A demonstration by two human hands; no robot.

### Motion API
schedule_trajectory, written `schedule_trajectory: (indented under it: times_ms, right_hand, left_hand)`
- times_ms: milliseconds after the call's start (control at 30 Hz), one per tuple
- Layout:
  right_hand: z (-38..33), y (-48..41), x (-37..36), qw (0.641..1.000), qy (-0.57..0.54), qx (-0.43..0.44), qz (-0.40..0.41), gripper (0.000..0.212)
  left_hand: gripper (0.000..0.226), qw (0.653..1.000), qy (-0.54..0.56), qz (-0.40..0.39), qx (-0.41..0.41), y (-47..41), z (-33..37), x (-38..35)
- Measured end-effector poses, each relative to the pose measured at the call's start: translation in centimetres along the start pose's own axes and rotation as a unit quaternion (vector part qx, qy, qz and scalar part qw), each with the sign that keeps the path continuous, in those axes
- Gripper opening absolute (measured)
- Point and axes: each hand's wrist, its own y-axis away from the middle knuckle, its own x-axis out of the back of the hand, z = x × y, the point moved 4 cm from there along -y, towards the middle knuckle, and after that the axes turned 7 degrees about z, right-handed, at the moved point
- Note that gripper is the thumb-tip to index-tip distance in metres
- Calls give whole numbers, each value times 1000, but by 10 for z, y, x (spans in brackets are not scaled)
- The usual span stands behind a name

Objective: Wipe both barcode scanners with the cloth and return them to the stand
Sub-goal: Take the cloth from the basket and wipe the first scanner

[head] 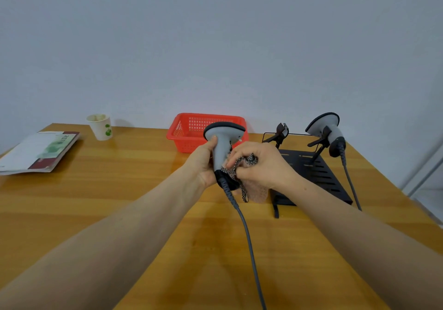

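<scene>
Mid frame, my left grip (203, 163) holds one grey scanner (221, 146), and my right grip (263, 166) pinches the checked cloth (254, 188) against its handle. The other scanner (322, 124) sits on the black stand (321, 178) at right. I can't tell if that one is wiped.

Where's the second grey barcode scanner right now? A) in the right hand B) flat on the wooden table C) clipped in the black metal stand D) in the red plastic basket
C: the second grey barcode scanner sits in the right clip of the black metal stand; the left hand grips the other grey scanner and the right hand pinches the checked cloth against it.
</scene>
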Motion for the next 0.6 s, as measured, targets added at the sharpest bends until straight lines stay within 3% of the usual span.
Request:
schedule_trajectory:
  times_ms: [200, 333, 400, 500, 600]
  right_hand:
    - [23, 8, 4, 988, 144, -34, -50, 23]
    - [18, 3, 24, 991, 20, -77, 107, 20]
    - [10, 1, 25, 989, -39, -48, 136, 21]
    - [2, 4, 12, 995, -13, 31, 93, 25]
    - [14, 5, 6, 996, 59, 26, 60, 23]
  left_hand:
    - [38, 999, -13, 31, -30, -4, 5, 5]
    - [37, 1000, -10, 3, -23, -1, 4, -2]
    - [39, 1000, 2, -13, -9, 0, 1, -6]
    - [46, 999, 5, -44, 13, 3, -3, -12]
    - [43, 1000, -5, -24, 5, 4, -4, -7]
